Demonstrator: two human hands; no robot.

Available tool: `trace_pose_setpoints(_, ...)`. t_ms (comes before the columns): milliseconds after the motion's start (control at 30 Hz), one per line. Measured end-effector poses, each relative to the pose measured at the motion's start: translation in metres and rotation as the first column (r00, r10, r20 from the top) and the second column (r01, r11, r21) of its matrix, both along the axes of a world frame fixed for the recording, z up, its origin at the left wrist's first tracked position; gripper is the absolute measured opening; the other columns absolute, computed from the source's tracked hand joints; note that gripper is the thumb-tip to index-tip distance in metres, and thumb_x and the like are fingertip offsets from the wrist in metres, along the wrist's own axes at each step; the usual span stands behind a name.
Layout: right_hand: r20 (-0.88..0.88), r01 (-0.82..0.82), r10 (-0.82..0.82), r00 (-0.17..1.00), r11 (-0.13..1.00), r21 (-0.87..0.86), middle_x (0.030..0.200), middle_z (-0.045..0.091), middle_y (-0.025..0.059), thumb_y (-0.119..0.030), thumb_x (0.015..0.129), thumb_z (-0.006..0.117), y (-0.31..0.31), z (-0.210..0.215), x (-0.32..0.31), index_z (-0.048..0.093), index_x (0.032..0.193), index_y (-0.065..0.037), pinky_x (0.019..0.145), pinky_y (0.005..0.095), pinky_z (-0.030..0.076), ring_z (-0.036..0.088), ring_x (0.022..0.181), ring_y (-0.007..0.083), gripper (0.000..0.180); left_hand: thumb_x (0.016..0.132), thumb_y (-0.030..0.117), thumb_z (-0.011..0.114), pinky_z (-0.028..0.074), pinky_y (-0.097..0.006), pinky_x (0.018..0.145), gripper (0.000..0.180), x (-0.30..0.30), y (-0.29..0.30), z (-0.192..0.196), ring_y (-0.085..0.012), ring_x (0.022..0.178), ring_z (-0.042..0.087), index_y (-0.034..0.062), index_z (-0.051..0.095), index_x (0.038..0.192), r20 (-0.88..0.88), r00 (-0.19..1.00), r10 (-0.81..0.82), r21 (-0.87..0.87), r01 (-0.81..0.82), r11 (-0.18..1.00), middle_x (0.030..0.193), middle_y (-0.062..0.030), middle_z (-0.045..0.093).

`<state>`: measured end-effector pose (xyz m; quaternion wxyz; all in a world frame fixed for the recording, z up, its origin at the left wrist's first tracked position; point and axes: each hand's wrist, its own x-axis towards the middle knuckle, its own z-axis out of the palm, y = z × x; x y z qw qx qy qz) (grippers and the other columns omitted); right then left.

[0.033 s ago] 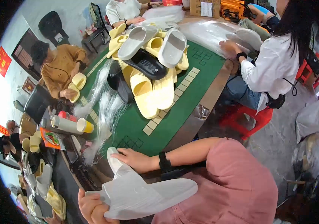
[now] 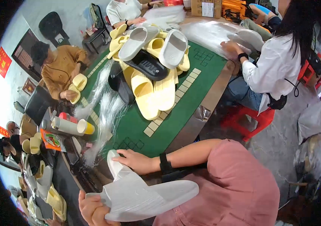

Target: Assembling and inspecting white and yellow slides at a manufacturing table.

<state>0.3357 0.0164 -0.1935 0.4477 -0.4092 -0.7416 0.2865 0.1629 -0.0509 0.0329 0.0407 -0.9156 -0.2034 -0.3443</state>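
Left hand (image 2: 92, 209), right hand (image 2: 139, 161) clutch pale slides (image 2: 130, 196) by the green surface (image 2: 164, 137), room inside its edge; yellow cup (image 2: 86, 127) leftward!

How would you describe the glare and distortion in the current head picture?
Head view: glare whites out part of the left wall; head view: fisheye distortion leaves dark, curved borders; head view: the clear plastic film on the table catches bright highlights.

pale slippers (image 2: 175, 191): smooth, matt, foam-like | clear film (image 2: 109, 111): glossy plastic | tabletop (image 2: 197, 97): matt, cloth-like
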Motion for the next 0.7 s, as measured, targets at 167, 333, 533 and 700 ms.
trace_pose_setpoints(167,0.114,0.062,-0.096,0.989,0.960,0.272,0.132,0.047,0.0247,-0.012,0.074,0.070,0.004,0.009,0.020,0.063,0.098,-0.005,0.093,0.0484,0.043,0.050,0.113,0.0420,0.026,0.099,0.031,0.051,0.045,-0.055,0.098,0.027,-0.003,0.002,-0.001,-0.0315,0.088,0.063,0.0055,0.056,0.093,0.024,1.000,0.000,0.030,0.000,1.000,0.093,-0.0106,0.057)
trace_pose_setpoints(333,0.181,0.155,-0.254,0.950,0.889,0.430,0.108,0.058,0.0138,-0.016,0.071,0.071,-0.001,0.049,0.065,0.062,0.086,-0.007,0.084,0.0451,0.043,0.054,0.102,0.0316,0.020,0.094,0.024,0.059,0.053,-0.047,0.086,0.016,-0.014,0.016,-0.014,-0.0287,0.083,0.063,0.0080,0.060,0.093,0.131,0.990,0.049,0.063,-0.058,0.996,0.092,-0.0092,0.058)
trace_pose_setpoints(533,0.405,0.349,-0.528,0.746,0.829,0.438,0.083,0.052,0.0096,-0.016,0.070,0.071,-0.028,0.054,0.097,0.057,0.086,-0.006,0.064,0.0419,0.045,0.056,0.076,0.0279,0.024,0.072,-0.009,0.045,0.036,-0.052,0.106,0.017,-0.031,0.043,-0.082,-0.0448,0.126,0.045,-0.0025,0.054,0.085,-0.100,0.962,0.253,-0.411,-0.272,0.870,0.126,-0.0244,0.053)
trace_pose_setpoints(700,0.552,0.182,-0.230,0.802,0.973,0.140,0.092,0.055,0.0175,-0.019,0.075,0.067,-0.056,0.023,0.084,0.057,0.092,-0.003,0.069,0.0443,0.049,0.059,0.088,0.0348,0.025,0.074,-0.010,0.044,0.034,-0.045,0.109,0.042,-0.069,0.046,-0.153,-0.0448,0.129,0.042,-0.0047,0.061,0.112,-0.360,0.876,0.320,-0.604,-0.480,0.636,0.138,-0.0303,0.044)
